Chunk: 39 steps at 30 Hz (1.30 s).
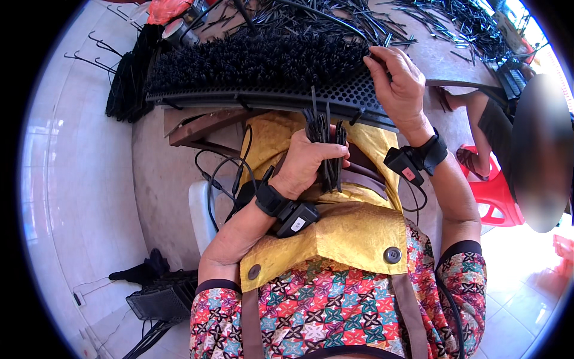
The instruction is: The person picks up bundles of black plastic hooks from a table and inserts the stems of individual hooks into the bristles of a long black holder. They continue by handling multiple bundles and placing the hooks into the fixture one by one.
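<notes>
A bundle of thin black sticks [326, 149] stands upright in my left hand [308, 161], with the thumb laid across it. It is held just in front of a black perforated rack [326, 96]. My right hand [399, 84] is over the right end of this rack, thumb and forefinger pinched together near the edge of the filled area. What lies between those fingertips is too small and dark to make out. Black pieces [257, 63] stand densely packed across most of the rack, while bare round holes show along its front and right side.
Loose black sticks [439, 24] lie scattered over the table behind the rack. Black racks with wire hooks [128, 78] hang at left. A can [173, 31] stands by a red bag [170, 9]. Another person [490, 119] sits at right near a red stool [496, 200].
</notes>
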Each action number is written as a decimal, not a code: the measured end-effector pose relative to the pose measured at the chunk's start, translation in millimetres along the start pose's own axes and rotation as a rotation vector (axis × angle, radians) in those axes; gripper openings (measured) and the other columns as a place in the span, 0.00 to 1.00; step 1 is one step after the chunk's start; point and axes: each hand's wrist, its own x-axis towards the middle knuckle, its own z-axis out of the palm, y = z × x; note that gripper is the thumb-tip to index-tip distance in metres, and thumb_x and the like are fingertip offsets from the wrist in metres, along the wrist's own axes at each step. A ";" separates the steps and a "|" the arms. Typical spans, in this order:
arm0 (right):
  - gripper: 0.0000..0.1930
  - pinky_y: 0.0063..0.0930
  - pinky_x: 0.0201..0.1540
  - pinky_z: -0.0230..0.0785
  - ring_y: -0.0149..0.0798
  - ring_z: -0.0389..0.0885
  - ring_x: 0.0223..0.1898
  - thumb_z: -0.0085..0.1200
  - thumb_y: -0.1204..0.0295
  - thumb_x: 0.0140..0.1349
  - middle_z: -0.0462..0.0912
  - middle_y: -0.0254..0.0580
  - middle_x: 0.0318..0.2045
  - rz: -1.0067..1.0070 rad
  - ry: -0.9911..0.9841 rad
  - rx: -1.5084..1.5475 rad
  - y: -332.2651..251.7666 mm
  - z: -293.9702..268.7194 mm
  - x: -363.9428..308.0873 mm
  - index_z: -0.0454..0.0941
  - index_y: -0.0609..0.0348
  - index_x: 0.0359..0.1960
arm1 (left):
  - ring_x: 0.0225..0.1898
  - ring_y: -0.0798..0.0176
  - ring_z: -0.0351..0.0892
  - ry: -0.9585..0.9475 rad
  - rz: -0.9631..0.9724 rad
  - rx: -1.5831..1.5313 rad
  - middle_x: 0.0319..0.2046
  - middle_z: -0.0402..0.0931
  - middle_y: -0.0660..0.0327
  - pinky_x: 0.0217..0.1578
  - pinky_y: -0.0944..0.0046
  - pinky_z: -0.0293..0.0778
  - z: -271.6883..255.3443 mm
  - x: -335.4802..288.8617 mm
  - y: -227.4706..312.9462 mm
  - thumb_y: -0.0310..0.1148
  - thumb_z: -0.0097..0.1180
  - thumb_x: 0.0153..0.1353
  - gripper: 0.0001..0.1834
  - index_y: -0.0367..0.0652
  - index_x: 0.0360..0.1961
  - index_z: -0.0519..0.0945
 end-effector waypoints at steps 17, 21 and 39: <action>0.16 0.38 0.26 0.66 0.47 0.73 0.26 0.54 0.69 0.57 0.73 0.44 0.22 -0.077 -0.489 -0.203 -7.6 2.1 -22.9 0.71 0.63 0.46 | 0.35 0.56 0.80 0.033 -0.017 -0.094 0.33 0.77 0.52 0.36 0.57 0.80 -1.0 -6.2 2.8 0.18 0.57 0.51 0.13 0.36 0.38 0.72; 0.15 0.37 0.27 0.67 0.49 0.76 0.26 0.58 0.72 0.52 0.75 0.48 0.24 -0.035 -0.396 -0.042 -31.1 -16.3 -38.1 0.73 0.65 0.39 | 0.35 0.57 0.80 0.019 -0.012 -0.082 0.33 0.77 0.53 0.36 0.57 0.80 -1.9 -4.2 2.0 0.16 0.57 0.50 0.14 0.37 0.39 0.72; 0.09 0.24 0.29 0.72 0.32 0.80 0.25 0.56 0.81 0.51 0.81 0.46 0.23 0.845 -0.575 0.527 -46.6 -18.4 -67.7 0.75 0.70 0.35 | 0.31 0.67 0.78 0.136 0.092 0.149 0.31 0.77 0.63 0.35 0.68 0.76 1.1 -4.6 -2.4 0.18 0.60 0.47 0.14 0.38 0.37 0.75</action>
